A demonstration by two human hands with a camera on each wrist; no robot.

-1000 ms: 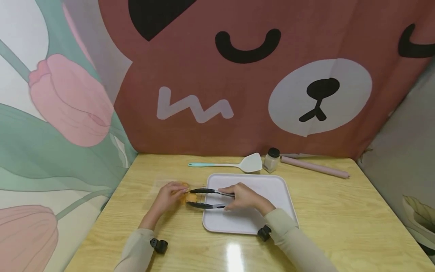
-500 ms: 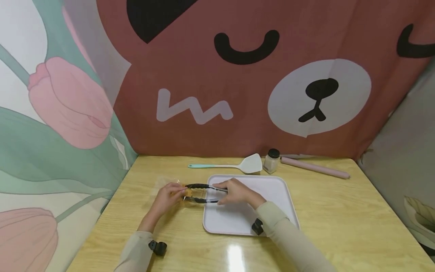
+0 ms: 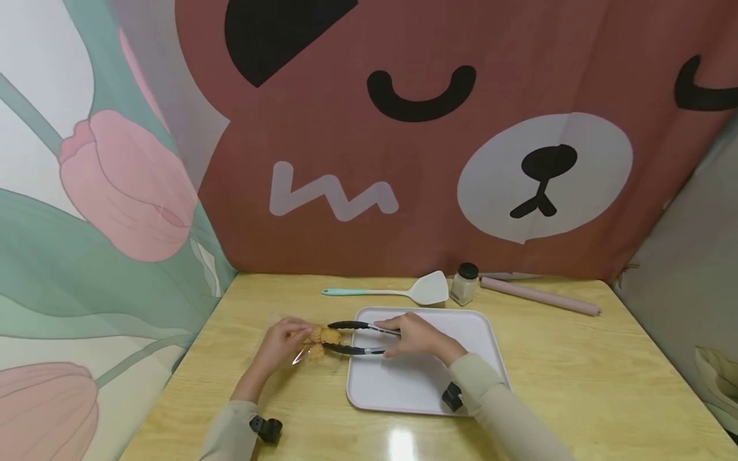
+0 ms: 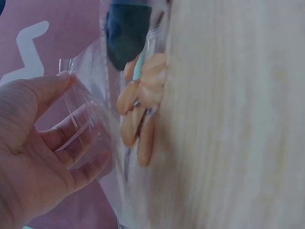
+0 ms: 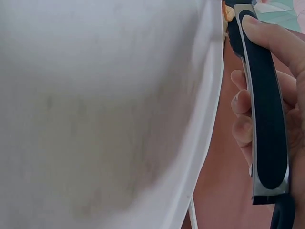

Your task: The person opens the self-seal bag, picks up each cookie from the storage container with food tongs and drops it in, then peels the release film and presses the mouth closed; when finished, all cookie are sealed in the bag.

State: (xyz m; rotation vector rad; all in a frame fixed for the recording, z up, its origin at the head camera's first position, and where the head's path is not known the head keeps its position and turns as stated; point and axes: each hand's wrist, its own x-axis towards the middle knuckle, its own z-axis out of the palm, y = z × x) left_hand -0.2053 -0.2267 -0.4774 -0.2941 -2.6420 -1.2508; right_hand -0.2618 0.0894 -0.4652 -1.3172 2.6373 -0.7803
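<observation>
Between thumb and fingers, my left hand pinches the edge of a clear plastic bag. Several golden-brown, ridged cookies lie inside the bag, beside the tray's left edge. In my right hand is a pair of tongs with black tips and black-and-steel arms. The tongs' arms stand spread, with their tips pointing left at the bag and cookies in the head view. The right wrist view shows my thumb on one arm of the tongs and my fingers curled round the other side.
A white rectangular tray lies under my right hand. Behind it on the wooden table are a white spatula with a turquoise handle, a black-lidded glass jar and a pink rod. A bear-print curtain hangs behind.
The tongs move left into the bag, then back right with their tips still spread. More of the cookies show now beside my left hand, which keeps its pinch on the bag.
</observation>
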